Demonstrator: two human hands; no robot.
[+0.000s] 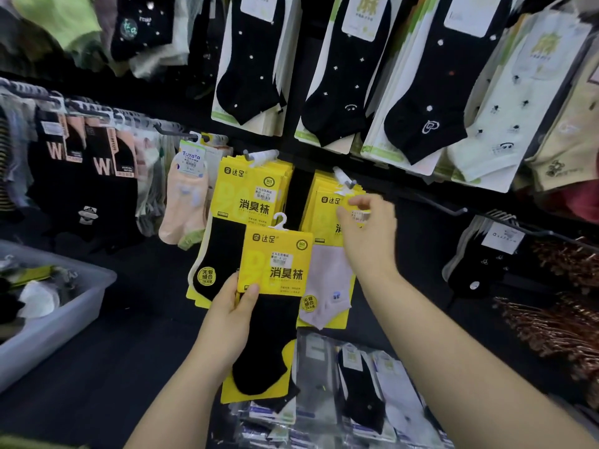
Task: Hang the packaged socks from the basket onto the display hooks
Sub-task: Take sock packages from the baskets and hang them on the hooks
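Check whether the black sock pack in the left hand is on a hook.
Off: the left hand holds the pack, its white hanger free below the display hooks.

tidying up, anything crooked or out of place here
The black socks on a yellow card are unhung, held by the left hand; the right hand pinches a hung yellow-carded pale sock pack; clear-wrapped sock packs lie heaped below.

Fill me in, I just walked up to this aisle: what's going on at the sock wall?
A person is restocking the display. Their left hand grips a yellow-carded pack of black socks, its plastic hook free and not yet on any peg. Their right hand pinches the top of the front pale-sock pack hanging on the right-hand peg. A grey basket at the left holds more packs.
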